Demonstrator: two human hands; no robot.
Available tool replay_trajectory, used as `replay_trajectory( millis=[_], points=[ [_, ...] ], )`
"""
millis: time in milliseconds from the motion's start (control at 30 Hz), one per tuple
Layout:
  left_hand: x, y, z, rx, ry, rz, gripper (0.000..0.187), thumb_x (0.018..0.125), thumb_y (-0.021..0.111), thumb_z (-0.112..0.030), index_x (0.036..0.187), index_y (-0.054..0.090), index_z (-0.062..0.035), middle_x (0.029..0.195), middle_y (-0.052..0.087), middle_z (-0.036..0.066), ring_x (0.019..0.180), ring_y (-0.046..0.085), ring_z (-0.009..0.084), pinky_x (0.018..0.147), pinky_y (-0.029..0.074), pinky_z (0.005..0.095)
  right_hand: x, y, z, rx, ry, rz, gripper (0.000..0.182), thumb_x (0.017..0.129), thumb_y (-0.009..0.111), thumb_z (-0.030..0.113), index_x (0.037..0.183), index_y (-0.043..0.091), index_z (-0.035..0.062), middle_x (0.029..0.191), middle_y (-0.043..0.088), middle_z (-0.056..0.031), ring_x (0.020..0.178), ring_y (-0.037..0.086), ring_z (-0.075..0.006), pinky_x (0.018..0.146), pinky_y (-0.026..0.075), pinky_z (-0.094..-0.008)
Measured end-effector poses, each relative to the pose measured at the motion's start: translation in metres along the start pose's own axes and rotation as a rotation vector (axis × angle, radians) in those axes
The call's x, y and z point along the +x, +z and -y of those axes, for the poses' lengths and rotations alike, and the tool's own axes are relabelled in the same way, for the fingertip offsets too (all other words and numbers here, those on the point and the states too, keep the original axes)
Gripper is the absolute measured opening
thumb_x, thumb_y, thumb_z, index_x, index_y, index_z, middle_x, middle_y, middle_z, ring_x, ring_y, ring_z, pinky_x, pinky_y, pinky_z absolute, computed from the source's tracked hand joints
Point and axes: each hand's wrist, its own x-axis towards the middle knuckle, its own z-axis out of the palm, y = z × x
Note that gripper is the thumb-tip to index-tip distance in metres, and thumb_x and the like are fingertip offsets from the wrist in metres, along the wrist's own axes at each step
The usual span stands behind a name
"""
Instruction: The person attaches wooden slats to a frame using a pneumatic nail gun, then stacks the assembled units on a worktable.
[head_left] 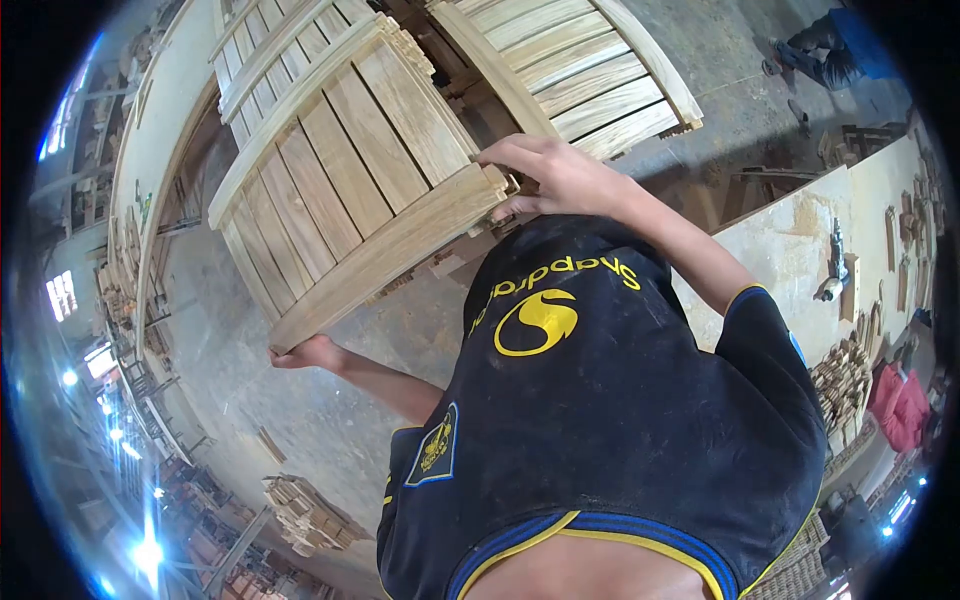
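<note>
Pale wood, and the slatted panel [376,140] sits on the stack [412,50], left hand [308,352] gripping one near corner, right hand [560,178] clamped around the other. Uneven pulling could twist it, scraping the wood below or pinching fingers.

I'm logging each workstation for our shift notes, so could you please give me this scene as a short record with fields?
left hand: gripping one end of the panel's near rail
right hand: gripping that rail's other end
held piece: slatted wooden panel, rails slightly curved
beside it: another slatted panel, towards the right
right side: tool on a pale board, type unclear
background: another person, partly visible; red cloth
</note>
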Motion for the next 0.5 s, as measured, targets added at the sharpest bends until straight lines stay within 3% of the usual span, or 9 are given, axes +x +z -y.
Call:
replay_trajectory(
  millis=[100,167,200,267,300,367,467,500],
  points=[
    [0.019,-0.013,0.006,-0.257,-0.087,0.205,0.035,0.087,0.038,-0.033,0.094,0.050,-0.0015,0.098,0.052,0.011,0.090,0.057,0.0241,0.077,0.052,0.0413,-0.002,0.003,-0.002,0.006,-0.049,-0.041,0.061,0.073,0.072,0.037,0.116,0.051,-0.0005,0.104,0.060,-0.0170,0.093,0.060,-0.0341,0.078,0.050,-0.0397],
    [0.020,-0.008,0.007,-0.200,-0.075,0.123,0.034,0.088,0.035,-0.029,0.089,0.055,-0.0008,0.091,0.056,0.012,0.078,0.060,0.0253,0.067,0.054,0.0422,-0.003,0.005,-0.005,0.004,-0.116,-0.092,0.061,0.073,0.073,0.035,0.117,0.051,-0.0012,0.105,0.060,-0.0174,0.091,0.061,-0.0337,0.075,0.051,-0.0391],
    [0.021,-0.012,0.008,-0.205,-0.066,0.131,0.034,0.088,0.035,-0.029,0.089,0.055,-0.0008,0.091,0.056,0.012,0.078,0.060,0.0253,0.067,0.054,0.0422,-0.003,0.006,-0.005,-0.006,-0.119,-0.080,0.061,0.073,0.073,0.036,0.116,0.052,-0.0025,0.102,0.060,-0.0185,0.089,0.061,-0.0340,0.075,0.051,-0.0394],
    [0.026,-0.015,0.007,-0.230,-0.233,0.133,0.039,0.086,0.040,-0.033,0.095,0.057,0.0009,0.101,0.056,0.015,0.090,0.060,0.0280,0.076,0.053,0.0426,-0.003,0.008,-0.007,-0.042,-0.147,-0.082,0.058,0.074,0.072,0.037,0.110,0.055,-0.0046,0.095,0.062,-0.0203,0.083,0.062,-0.0345,0.073,0.051,-0.0398],
    [0.017,-0.004,-0.005,-0.315,-0.300,0.075,0.038,0.085,0.041,-0.033,0.096,0.056,0.0004,0.101,0.056,0.015,0.089,0.060,0.0280,0.075,0.054,0.0441,-0.001,0.010,-0.012,-0.008,-0.201,-0.122,0.057,0.075,0.070,0.039,0.108,0.054,-0.0050,0.085,0.060,-0.0195,0.077,0.061,-0.0354,0.068,0.050,-0.0408],
    [0.014,-0.001,0.006,-0.176,-0.048,-0.045,0.037,0.085,0.043,-0.032,0.095,0.055,0.0013,0.098,0.056,0.014,0.089,0.060,0.0286,0.073,0.054,0.0457,0.001,0.012,-0.018,0.046,-0.262,-0.143,0.058,0.075,0.069,0.041,0.105,0.054,-0.0055,0.073,0.057,-0.0185,0.068,0.059,-0.0363,0.062,0.049,-0.0418],
    [0.019,0.000,0.007,-0.291,-0.136,0.026,0.048,0.083,0.041,-0.037,0.105,0.055,0.0033,0.102,0.058,0.018,0.088,0.061,0.0325,0.072,0.054,0.0474,0.007,0.002,-0.019,0.097,-0.263,-0.042,0.052,0.075,0.069,0.042,0.098,0.053,-0.0027,0.072,0.056,-0.0180,0.067,0.059,-0.0364,0.060,0.047,-0.0422],
    [0.019,-0.002,0.010,-0.177,0.015,0.070,0.040,0.084,0.043,-0.035,0.099,0.055,0.0007,0.099,0.057,0.016,0.085,0.060,0.0314,0.068,0.054,0.0473,0.009,-0.002,-0.018,0.105,-0.257,-0.018,0.051,0.075,0.069,0.042,0.096,0.051,-0.0015,0.072,0.057,-0.0172,0.068,0.059,-0.0370,0.059,0.047,-0.0427]
  ],
)
